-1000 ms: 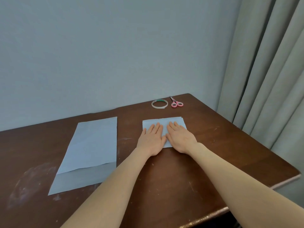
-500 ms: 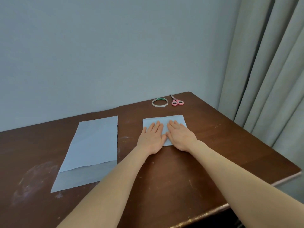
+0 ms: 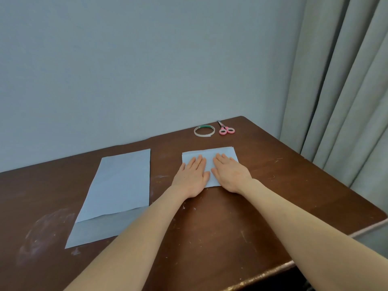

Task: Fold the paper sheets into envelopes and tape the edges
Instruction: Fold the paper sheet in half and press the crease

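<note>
Left hand: I see my left hand [image 3: 192, 177] lying flat, palm down, with its fingers straight and close together. It presses on the left part of the folded sheet [image 3: 211, 154] and grips nothing. The heel of the palm hangs off the sheet's near left corner onto the table [image 3: 210, 232].
Right hand: My right hand [image 3: 230, 175] is flat too, palm down and fingers straight. It presses on the right part of the same sheet and holds nothing.
Between the hands: The thumbs point toward each other, and a narrow strip of paper shows in the gap.
Folded sheet: Pale blue, it lies flat on the table right of centre, under both palms. I can see more than one layer at its far edge, slightly offset at the far right corner.
Flat sheet: A larger pale blue flat sheet [image 3: 121, 181] lies to the left, well apart from the folded one, with its long side running away from me.
Lower sheet: A lower sheet [image 3: 98, 231] lies under it and sticks out at the near end, looking darker.
Tape: The tape [image 3: 204, 130] is a thin ring lying flat near the table's far edge, beyond the folded sheet.
Scissors: The scissors [image 3: 226, 130] sit just right of the tape, with pink handles nearer me and blades toward the wall [image 3: 147, 70].
Table: Dark brown wood with pale scuffs and a whitish smear at the near left.
Right side: A grey-green curtain [image 3: 346, 91] hangs past the table's right edge.
</note>
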`<action>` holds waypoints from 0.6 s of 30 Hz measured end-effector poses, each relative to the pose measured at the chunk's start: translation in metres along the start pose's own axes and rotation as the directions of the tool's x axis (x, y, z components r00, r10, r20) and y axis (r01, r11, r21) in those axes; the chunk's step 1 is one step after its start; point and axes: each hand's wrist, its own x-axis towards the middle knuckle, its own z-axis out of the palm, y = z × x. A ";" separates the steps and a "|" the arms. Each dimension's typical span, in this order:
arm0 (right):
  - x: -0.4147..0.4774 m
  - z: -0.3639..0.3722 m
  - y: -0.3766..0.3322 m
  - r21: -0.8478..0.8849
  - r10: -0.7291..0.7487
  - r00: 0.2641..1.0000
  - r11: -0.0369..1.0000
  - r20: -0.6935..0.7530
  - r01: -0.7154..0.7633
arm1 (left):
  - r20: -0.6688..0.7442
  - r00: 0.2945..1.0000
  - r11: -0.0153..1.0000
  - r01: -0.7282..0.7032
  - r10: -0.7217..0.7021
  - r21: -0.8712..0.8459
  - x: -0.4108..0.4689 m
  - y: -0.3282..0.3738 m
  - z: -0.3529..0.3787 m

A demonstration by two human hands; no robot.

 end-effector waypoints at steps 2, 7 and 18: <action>0.000 0.001 0.000 0.009 0.000 1.000 1.000 0.001 0.000 | 0.004 1.000 1.000 0.000 0.000 -0.002 0.000 0.000 0.000; -0.001 0.001 0.000 0.025 -0.003 1.000 1.000 -0.018 0.004 | -0.001 1.000 1.000 0.005 -0.005 -0.014 0.001 0.001 -0.001; 0.023 -0.045 0.036 0.152 0.162 0.984 0.977 -0.069 -0.150 | -0.130 0.977 0.951 0.124 -0.167 -0.285 0.027 -0.040 -0.035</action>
